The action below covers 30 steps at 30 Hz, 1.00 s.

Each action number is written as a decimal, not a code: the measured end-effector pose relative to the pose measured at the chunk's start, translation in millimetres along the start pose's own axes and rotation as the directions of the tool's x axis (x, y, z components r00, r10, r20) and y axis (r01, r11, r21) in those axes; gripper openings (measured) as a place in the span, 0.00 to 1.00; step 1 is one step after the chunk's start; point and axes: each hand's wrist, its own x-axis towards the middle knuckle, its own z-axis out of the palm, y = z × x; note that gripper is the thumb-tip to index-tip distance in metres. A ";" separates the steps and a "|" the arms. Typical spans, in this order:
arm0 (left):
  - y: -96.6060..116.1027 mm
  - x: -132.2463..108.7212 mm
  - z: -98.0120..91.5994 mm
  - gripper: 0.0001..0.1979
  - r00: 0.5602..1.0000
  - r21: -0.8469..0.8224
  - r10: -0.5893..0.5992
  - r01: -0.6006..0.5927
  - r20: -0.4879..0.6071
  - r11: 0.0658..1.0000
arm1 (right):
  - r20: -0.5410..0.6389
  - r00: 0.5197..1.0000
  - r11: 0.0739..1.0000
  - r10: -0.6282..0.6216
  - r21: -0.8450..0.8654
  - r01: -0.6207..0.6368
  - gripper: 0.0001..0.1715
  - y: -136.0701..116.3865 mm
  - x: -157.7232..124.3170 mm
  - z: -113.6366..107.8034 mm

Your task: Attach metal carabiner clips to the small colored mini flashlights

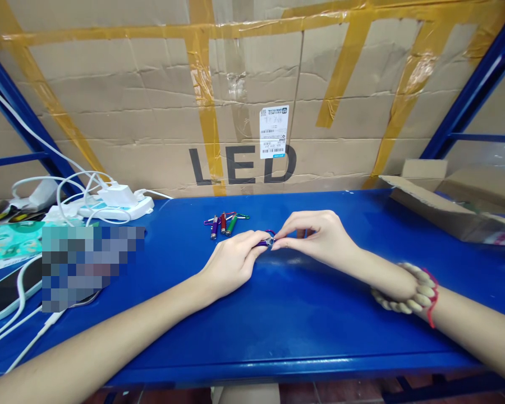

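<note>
My left hand [231,261] is closed around a small blue-purple keychain flashlight [263,243], whose silver end points right out of my fingers. Thumb and fingers of my right hand [322,238] are pinched at that end, by a thin dark reddish-purple clip loop [270,232]; the fingertips cover most of the join. Just behind my left hand lie three similar small flashlights with carabiner clips: a purple one [214,228], a red one [223,223] and a green one [232,225]. They lie side by side on the blue tabletop [303,331].
A large taped cardboard box [151,112] stands behind the table. At left are a white power strip [145,209] with cables, a phone [12,289] and a teal packet [12,240]. An open carton [425,210] sits at right. Blue metal posts [467,95] rise at both sides.
</note>
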 end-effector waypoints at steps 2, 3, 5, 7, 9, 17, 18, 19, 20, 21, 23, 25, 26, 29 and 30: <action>0.4 0.0 -0.6 0.12 1.000 -0.007 0.023 -0.023 0.019 1.000 | 0.004 1.000 1.000 -0.002 0.001 0.002 0.19 0.0 -1.0 0.6; 0.8 -0.1 -1.2 0.11 0.999 -0.016 0.033 -0.032 0.032 0.999 | 0.008 1.000 1.000 -0.007 0.003 0.007 0.19 -0.3 -1.5 0.8; 2.2 -0.3 -3.0 0.10 0.997 -0.043 0.035 -0.032 0.070 0.999 | 0.020 1.000 1.000 -0.020 0.003 0.020 0.19 -1.4 -2.4 0.7; 4.0 -0.6 -5.2 0.09 0.994 -0.068 0.018 -0.010 0.110 0.998 | 0.029 0.999 1.000 -0.031 -0.001 0.031 0.19 -2.7 -3.3 0.5; 5.6 -0.8 -7.1 0.08 0.990 -0.087 0.003 0.010 0.142 0.996 | 0.039 0.999 0.999 -0.037 0.000 0.038 0.20 -3.8 -4.1 0.4; 3.7 -3.6 -4.6 0.03 0.993 -0.142 0.016 0.000 0.114 0.990 | 0.044 0.999 0.999 -0.007 0.048 0.005 0.20 -7.3 -5.9 2.7; 2.8 -4.3 -3.7 0.02 0.995 -0.138 0.028 -0.015 0.092 0.990 | 0.045 0.999 0.998 0.011 0.064 -0.013 0.20 -7.8 -5.8 3.3; 2.0 -4.9 -2.9 0.02 0.997 -0.131 0.043 -0.033 0.069 0.991 | 0.048 0.998 0.996 0.037 0.084 -0.041 0.20 -8.2 -5.7 4.2; 1.2 -5.4 -2.3 0.02 0.997 -0.123 0.060 -0.053 0.048 0.991 | 0.055 0.995 0.990 0.078 0.110 -0.084 0.20 -8.6 -5.5 5.2; 0.5 -5.9 -1.8 0.02 0.997 -0.114 0.078 -0.074 0.030 0.991 | 0.073 0.988 0.979 0.135 0.143 -0.145 0.19 -9.0 -5.4 6.4; -0.6 -6.4 -1.1 0.02 0.993 -0.093 0.117 -0.117 -0.005 0.989 | 0.161 0.945 0.921 0.285 0.227 -0.317 0.20 -9.8 -4.9 8.7; -1.4 -6.4 -0.8 0.03 0.986 -0.064 0.164 -0.166 -0.034 0.984 | 0.288 0.856 0.806 0.429 0.305 -0.507 0.20 -10.9 -4.5 10.5; -1.7 -6.4 -0.7 0.03 0.981 -0.047 0.190 -0.192 -0.049 0.980 | 0.354 0.801 0.734 0.483 0.335 -0.590 0.21 -11.5 -4.5 10.9; -1.9 -6.0 -0.5 0.05 0.965 0.005 0.246 -0.247 -0.088 0.969 | 0.510 0.655 0.519 0.557 0.402 -0.754 0.20 -13.0 -4.8 10.9; -1.7 -5.8 -0.5 0.05 0.963 0.015 0.251 -0.251 -0.097 0.968 | 0.546 0.622 0.461 0.561 0.418 -0.783 0.19 -13.2 -5.0 10.6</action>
